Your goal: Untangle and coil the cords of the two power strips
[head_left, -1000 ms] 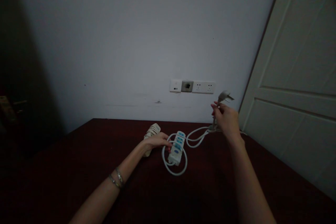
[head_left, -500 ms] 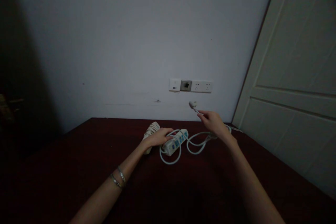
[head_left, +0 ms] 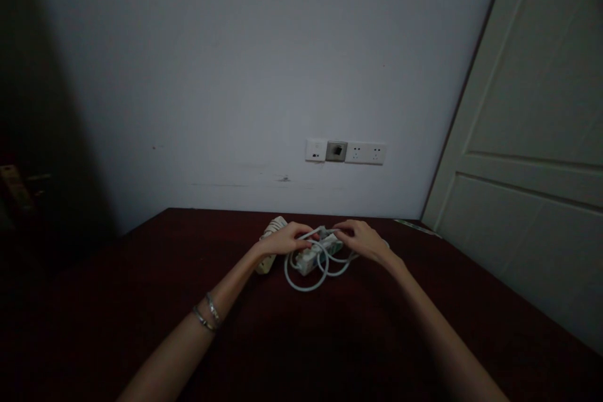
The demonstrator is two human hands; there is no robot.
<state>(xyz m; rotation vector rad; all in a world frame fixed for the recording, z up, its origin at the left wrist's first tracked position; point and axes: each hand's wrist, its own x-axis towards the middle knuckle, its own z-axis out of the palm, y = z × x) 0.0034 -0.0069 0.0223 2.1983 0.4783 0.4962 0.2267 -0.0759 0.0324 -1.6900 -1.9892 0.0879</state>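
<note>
A white power strip (head_left: 308, 262) lies on the dark red table, partly covered by loops of its own white cord (head_left: 305, 290). My left hand (head_left: 284, 240) is closed, with a stretch of the cord pinched between thumb and fingers above the strip's near end. Over the far end, my right hand (head_left: 363, 240) grips the cord just behind the plug (head_left: 322, 230), which points left toward my left hand. Beneath my left wrist is a second power strip (head_left: 265, 264), its cord wound round it; my hand hides part of it.
The dark red tabletop (head_left: 301, 339) runs back to a pale wall. Above its rear edge sit a white wall socket plate (head_left: 365, 152) and a grey socket (head_left: 336, 151). A light panelled door (head_left: 532, 220) stands along the right side.
My right hand has come down and left, bringing the plug from in front of the wall to above the strip. The cord loops have drawn together; my left hand stays nearly in place.
</note>
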